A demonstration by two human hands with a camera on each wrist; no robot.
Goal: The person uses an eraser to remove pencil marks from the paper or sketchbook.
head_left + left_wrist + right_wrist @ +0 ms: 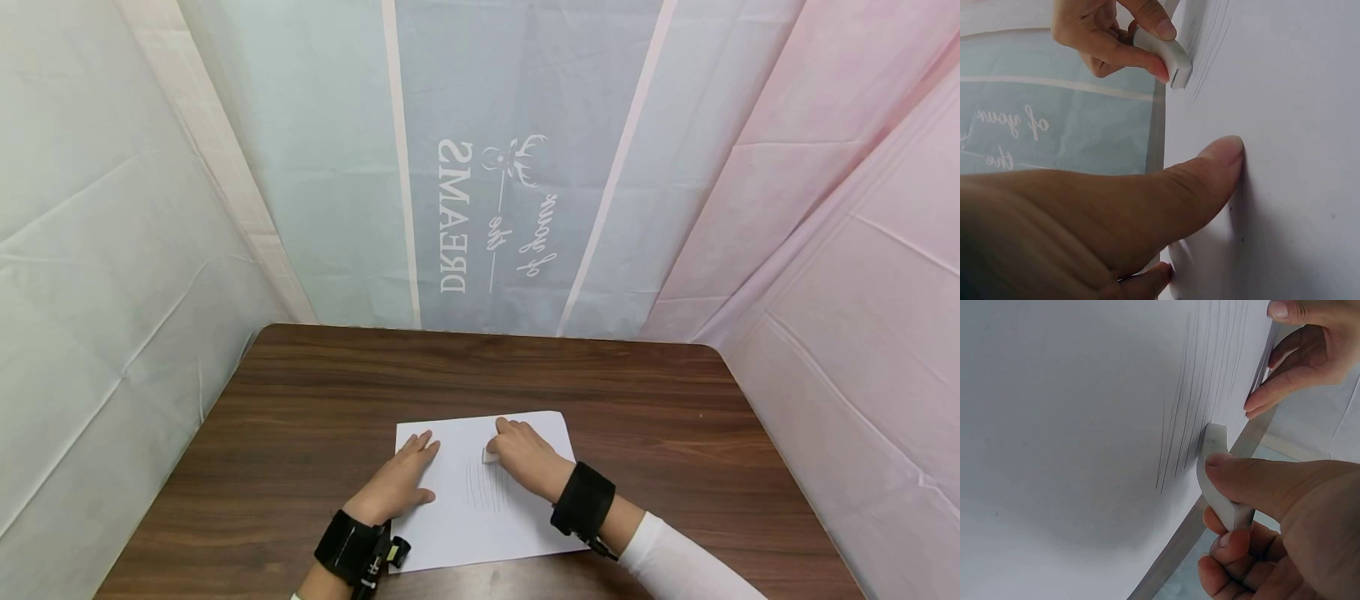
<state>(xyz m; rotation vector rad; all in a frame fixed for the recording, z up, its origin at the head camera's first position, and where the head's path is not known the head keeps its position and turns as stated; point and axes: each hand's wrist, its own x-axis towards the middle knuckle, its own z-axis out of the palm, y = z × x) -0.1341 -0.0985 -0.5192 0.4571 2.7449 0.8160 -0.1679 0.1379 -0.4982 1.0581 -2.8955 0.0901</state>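
Observation:
A white sheet of paper lies on the brown table, with a group of thin pencil lines drawn near its middle. My right hand pinches a white eraser between thumb and fingers. One end of the eraser touches the paper at the pencil lines, and in the right wrist view it looks bent. On the left part of the sheet rests my left hand, its fingers extended and the thumb apart from them on the paper. Nothing is held in it.
The dark wood-grain table reaches back to a blue-grey curtain with printed lettering. Pale cloth hangs on the left and pinkish cloth on the right. Each wrist wears a black band.

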